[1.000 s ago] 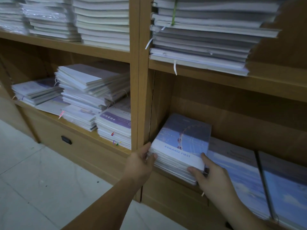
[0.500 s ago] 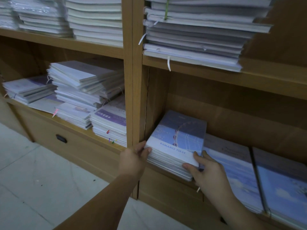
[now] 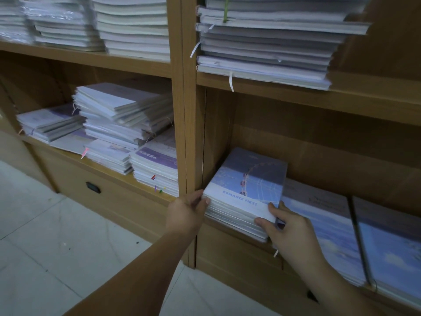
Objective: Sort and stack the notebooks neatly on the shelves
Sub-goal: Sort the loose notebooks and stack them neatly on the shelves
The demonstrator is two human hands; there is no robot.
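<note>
1. The left hand (image 3: 189, 210) grips the near left corner of the notebook stack (image 3: 248, 185), narrowly curled, with its thumb at the top edge and its fingers against the side.
2. The right hand (image 3: 293, 233) pinches the near right corner of the same stack. The thumb lies on the top cover and the index finger runs along the page edges below.
3. The stack lies flat in the lower right compartment (image 3: 319, 144), close against its left wall. The top cover shows a Ferris wheel and the words "ROMANCE FIRST".
4. Three piles sit in that compartment: the held stack, a large blue pile (image 3: 325, 231) just beside it, and a second blue pile (image 3: 394, 252) further right.
5. The lower left compartment (image 3: 34, 87) holds five piles, the tallest one (image 3: 123, 115) untidy. The upper left shelf (image 3: 91, 59) carries three piles and the upper right shelf (image 3: 296, 94) one.
6. The notebooks in the held stack are too thin to count. The frame cuts off the second blue pile and all the upper piles. The print on the purple-banded cover (image 3: 157, 157) is too small to read.
</note>
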